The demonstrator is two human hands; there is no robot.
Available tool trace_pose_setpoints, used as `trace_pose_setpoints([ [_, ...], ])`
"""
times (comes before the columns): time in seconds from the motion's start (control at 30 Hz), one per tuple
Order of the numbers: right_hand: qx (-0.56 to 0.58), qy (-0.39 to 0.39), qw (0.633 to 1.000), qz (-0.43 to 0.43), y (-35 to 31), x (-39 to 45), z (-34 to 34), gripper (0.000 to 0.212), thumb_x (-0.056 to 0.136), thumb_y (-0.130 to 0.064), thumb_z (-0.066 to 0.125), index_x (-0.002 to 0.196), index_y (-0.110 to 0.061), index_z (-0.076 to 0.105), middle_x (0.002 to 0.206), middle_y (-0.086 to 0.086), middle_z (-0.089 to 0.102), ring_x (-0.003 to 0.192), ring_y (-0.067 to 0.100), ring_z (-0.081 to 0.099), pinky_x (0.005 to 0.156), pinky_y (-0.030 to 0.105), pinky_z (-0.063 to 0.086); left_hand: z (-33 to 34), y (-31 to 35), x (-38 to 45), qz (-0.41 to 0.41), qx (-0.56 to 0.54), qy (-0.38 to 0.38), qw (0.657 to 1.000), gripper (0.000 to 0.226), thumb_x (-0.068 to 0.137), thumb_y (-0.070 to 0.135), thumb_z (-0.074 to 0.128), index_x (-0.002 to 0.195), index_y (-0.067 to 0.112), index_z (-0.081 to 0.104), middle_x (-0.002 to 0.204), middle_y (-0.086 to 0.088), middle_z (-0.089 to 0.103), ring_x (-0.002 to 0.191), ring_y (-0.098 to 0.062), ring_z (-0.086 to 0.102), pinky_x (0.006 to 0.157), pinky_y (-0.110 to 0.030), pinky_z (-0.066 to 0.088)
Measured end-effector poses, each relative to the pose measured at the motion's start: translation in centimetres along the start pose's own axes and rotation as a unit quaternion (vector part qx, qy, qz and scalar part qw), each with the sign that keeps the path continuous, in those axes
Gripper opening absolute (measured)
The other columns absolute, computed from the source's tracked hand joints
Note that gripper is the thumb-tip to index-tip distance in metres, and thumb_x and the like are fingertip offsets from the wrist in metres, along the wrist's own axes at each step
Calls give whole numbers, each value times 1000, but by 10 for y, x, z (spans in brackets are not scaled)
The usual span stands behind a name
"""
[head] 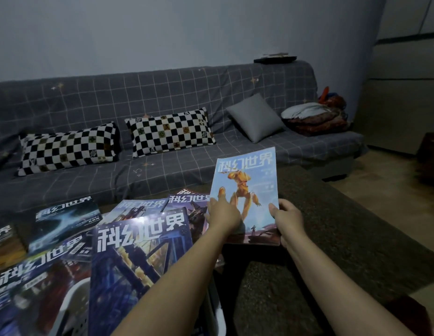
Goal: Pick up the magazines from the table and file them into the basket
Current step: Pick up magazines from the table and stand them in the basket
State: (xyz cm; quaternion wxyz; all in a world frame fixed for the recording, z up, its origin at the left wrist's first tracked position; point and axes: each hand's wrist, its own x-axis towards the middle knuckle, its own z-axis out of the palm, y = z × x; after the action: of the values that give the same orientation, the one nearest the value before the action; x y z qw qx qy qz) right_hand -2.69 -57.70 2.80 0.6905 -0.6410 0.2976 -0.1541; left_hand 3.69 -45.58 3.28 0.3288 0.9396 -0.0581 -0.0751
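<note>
Far left there's a messy spread of magazines (65, 221) overlapping across the bench (332, 226), and the white basket (73, 299) sits at the bottom edge with a big blue issue (138, 258) tilted over it, partly hiding it. Then the left hand (223, 215) lies flat on the light-blue magazine (247, 190), the right hand (287, 219) pinches its right edge, and it's lifted clear over the bench. Behind sits a grey checked sofa (162, 93) with two checkerboard pillows (68, 149), a grey cushion (256, 117) further right.

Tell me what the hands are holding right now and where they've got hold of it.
A light blue magazine with an orange figure on its cover. The right hand grips its lower right edge; the left hand lies on the cover at its lower left.
</note>
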Motion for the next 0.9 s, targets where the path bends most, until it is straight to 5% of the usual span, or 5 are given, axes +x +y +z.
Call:
trace_pose_setpoints([
  [0.23,-6,3,998,-69,-56,-72,-40,13,95,-24,50,107,-21,55,84,-5,60,73,12,63,50,26,49,-51,20,-49,56,-197,133,970,35,96,26,46,127,10,48,125,-15,57,111,-33,56,90,-43,48],
  [0.43,-33,-58,995,-73,-62,-131,-23,13,95,-26,50,107,-24,54,86,-5,61,73,11,64,47,24,49,-105,-16,-108,20,-350,185,918,32,89,31,63,114,11,57,107,-5,65,93,-23,61,81,-34,50],
  [0.6,-33,-127,989,-69,-27,-160,19,17,95,-21,50,111,-24,53,100,0,63,85,16,66,62,31,55,-124,-77,-148,7,-363,258,895,18,89,24,64,99,18,51,90,0,60,83,-21,56,72,-31,43],
  [0.8,-82,-189,977,-56,10,-177,66,8,92,-18,55,89,-25,55,93,-1,64,79,11,65,58,26,52,-127,-149,-168,-29,-346,284,894,11,90,14,59,97,18,51,87,-3,62,77,-20,59,65,-31,44],
  [0.9,-204,-146,962,-111,27,-168,79,7,85,-21,63,91,-24,61,101,1,61,95,18,60,80,36,53,-127,-170,-173,-43,-289,288,912,12,88,13,63,94,14,52,86,-1,61,68,-8,54,55,-26,39],
])
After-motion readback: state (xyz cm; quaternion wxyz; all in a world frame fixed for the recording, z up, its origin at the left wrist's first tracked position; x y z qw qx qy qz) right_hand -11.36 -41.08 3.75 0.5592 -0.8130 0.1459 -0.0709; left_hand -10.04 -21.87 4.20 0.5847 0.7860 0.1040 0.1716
